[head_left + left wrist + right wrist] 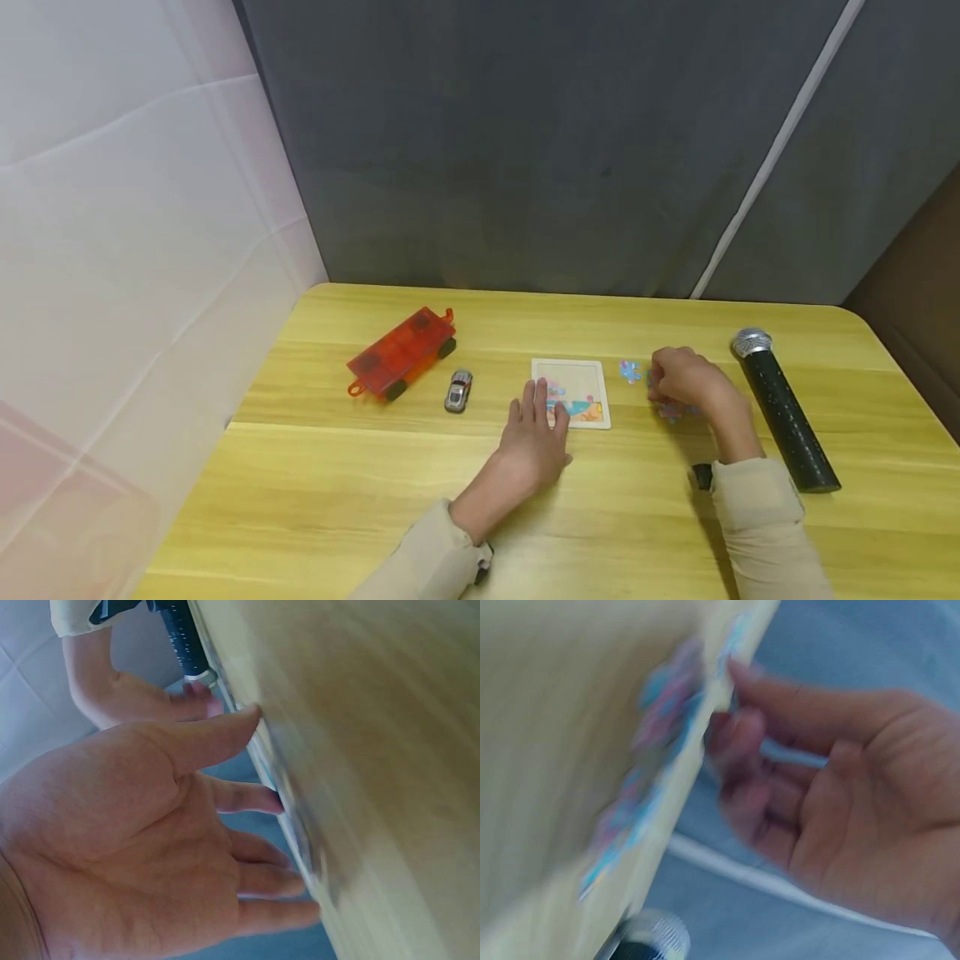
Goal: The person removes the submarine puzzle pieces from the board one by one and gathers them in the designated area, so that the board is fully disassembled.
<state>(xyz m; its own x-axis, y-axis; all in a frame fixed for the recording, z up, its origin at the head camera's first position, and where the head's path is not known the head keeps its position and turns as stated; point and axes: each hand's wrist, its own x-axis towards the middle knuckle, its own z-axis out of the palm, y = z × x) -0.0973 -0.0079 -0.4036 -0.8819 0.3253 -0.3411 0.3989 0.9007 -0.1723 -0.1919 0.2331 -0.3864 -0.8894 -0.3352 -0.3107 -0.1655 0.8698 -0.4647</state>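
Observation:
A square puzzle board with a pale frame (606, 392) lies on the table, its lower part filled with colourful pieces (587, 410). My left hand (534, 437) rests at the board's left and near side with fingers spread, hiding that corner; in the left wrist view its fingertips (307, 911) are right at the edge. To the right, my right hand (686, 379) is low over loose pink and blue puzzle pieces (670, 410), partly covering them. In the right wrist view its fingers are bent, with a gap between thumb and index finger. Another blue piece (629, 372) lies between board and right hand.
A silver toy car (458, 392) stands left of the board, and a red toy wagon with black wheels (402, 354) is farther left. A black microphone (787, 412) lies right of the right hand. Behind the table (337, 492) rises a dark grey panel (525, 150).

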